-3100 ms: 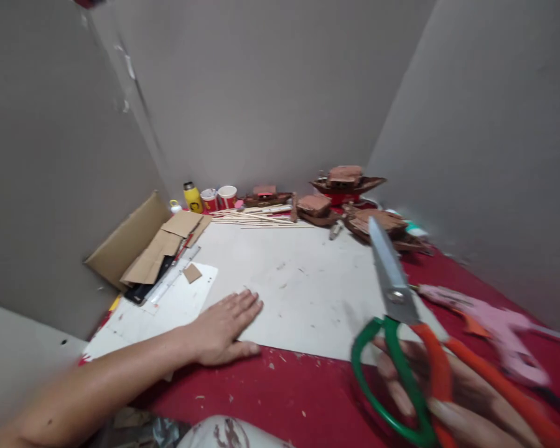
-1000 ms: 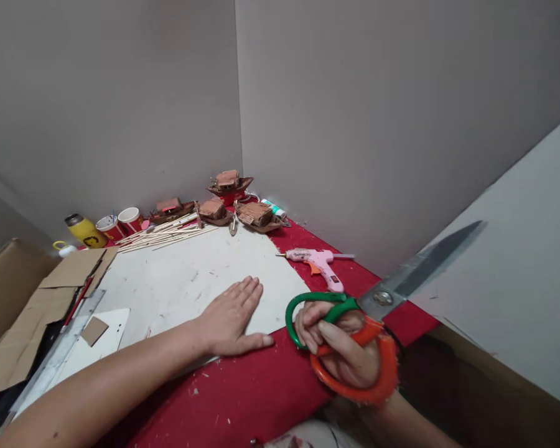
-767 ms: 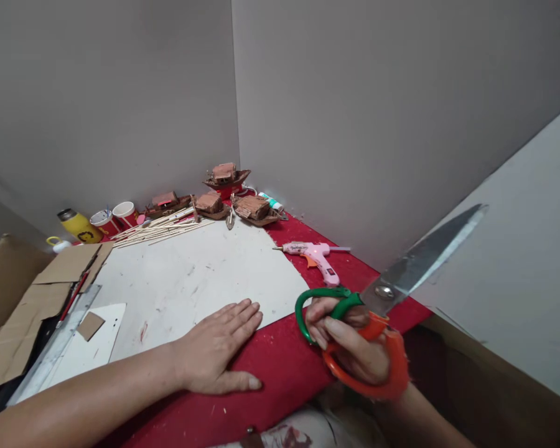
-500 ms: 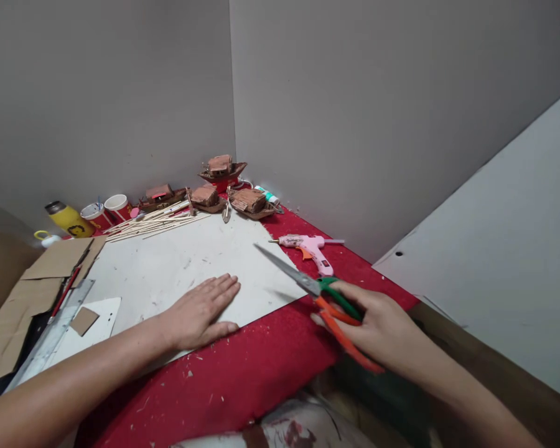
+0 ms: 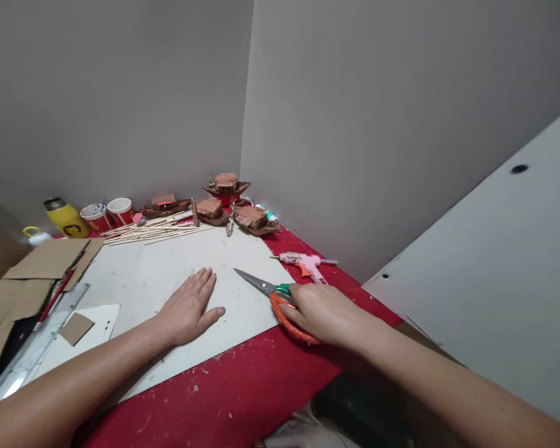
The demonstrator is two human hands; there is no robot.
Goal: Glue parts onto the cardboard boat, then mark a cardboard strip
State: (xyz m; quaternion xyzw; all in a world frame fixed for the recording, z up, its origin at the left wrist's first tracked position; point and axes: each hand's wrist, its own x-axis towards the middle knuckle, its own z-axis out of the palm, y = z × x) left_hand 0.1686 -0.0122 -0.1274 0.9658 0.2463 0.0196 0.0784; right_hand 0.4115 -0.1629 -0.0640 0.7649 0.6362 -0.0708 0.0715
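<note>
Flat on the white board (image 5: 144, 267) lies my left hand (image 5: 186, 308), palm down, its thumb spread from the fingers. Nothing is in it. My right hand (image 5: 320, 314) grips a pair of scissors (image 5: 260, 284) with one green and one orange handle. The blades are together and point left, low over the board's right part; I cannot tell whether they touch it. Just beyond my right hand, a pink glue gun (image 5: 303, 260) rests on the red cloth (image 5: 200, 401), its nozzle towards the board. The lower end of its grip is hidden behind the hand.
Several brown model boats (image 5: 252, 218) stand at the back by the wall corner. Thin wooden sticks (image 5: 154, 231), two paper cups (image 5: 120, 211) and a yellow bottle (image 5: 65, 218) are at the back left. Cardboard sheets (image 5: 46, 258), a clear ruler (image 5: 58, 336) and a small brown card piece (image 5: 76, 328) lie left.
My right hand has brought the scissors left, in over the board's right edge. My left hand stays flat on the board, slightly further left in view. The camera view has shifted a little.
</note>
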